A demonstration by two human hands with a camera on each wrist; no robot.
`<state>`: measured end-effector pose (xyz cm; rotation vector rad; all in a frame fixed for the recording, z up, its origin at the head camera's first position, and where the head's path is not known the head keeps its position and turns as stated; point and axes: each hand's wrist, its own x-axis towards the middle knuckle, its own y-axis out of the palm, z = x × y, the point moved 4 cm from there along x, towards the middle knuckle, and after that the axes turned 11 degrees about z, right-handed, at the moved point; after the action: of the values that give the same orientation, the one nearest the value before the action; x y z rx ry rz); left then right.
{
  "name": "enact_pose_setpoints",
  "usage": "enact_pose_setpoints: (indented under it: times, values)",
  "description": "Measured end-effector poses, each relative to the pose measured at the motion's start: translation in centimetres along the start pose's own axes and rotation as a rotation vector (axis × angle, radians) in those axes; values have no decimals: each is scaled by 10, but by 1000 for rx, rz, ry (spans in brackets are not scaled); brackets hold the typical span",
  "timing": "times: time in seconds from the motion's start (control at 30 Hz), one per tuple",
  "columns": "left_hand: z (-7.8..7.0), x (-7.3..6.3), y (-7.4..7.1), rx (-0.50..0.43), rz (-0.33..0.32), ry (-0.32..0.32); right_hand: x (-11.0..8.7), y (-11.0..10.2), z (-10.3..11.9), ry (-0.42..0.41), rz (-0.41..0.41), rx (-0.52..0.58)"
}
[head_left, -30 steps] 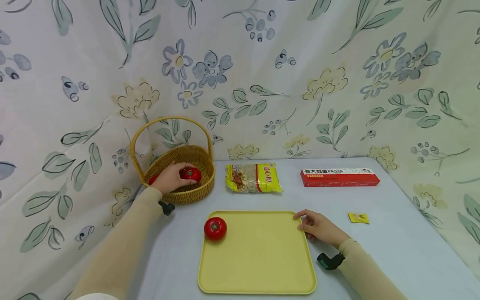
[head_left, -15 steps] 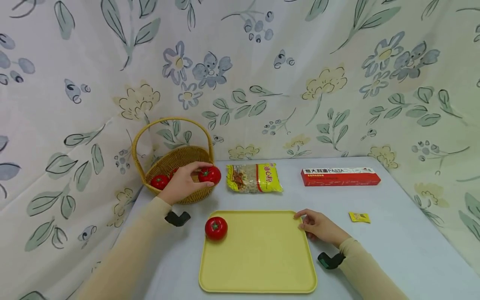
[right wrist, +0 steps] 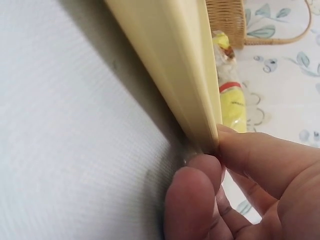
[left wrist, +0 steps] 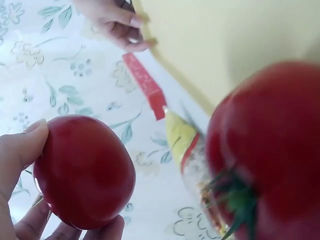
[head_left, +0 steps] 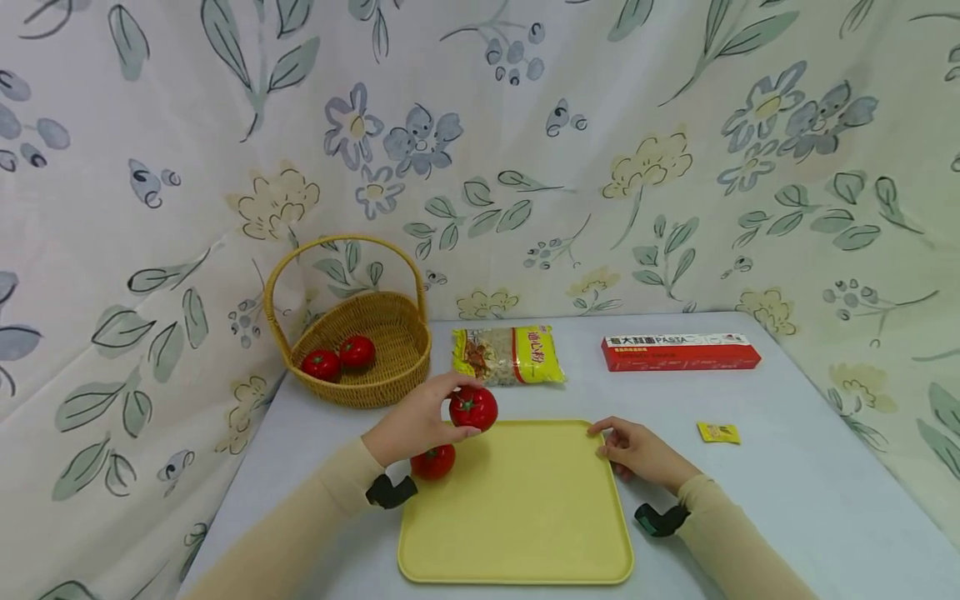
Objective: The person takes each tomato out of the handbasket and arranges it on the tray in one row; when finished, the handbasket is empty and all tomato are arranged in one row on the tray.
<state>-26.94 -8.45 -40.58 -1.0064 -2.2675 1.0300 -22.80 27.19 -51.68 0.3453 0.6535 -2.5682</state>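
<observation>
Holding a red tomato [head_left: 474, 409] aloft in the left hand [head_left: 420, 418], by the yellow tray [head_left: 525, 517].
From here, thumb and fingers curl round it, parted only to its width; it lies to the hand's right, at the far rim, over or just beyond I can't tell, right of a second tomato [head_left: 432, 464] in the far-left corner, while the right hand [head_left: 641, 454], farther off, pinches the far-right corner.

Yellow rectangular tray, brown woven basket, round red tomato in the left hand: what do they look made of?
Yellow rectangular tray: probably moulded plastic, satin; uniform colour, smooth raised rim.

Brown woven basket: wicker or imitation rattan, slight sheen; strand weave shows.

Round red tomato in the left hand: smooth, fairly glossy, soft highlights; real or plastic, can't tell.
</observation>
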Motion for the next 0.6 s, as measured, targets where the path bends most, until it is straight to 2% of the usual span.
enact_pose_setpoints:
  times: [0.3, 0.6]
  values:
    - [7, -5, 36, 53, 112, -18, -1, 0, -1, -4, -2, -3]
    - [16, -5, 53, 151, 148, -37, -2, 1, 2, 3, -8, -10]
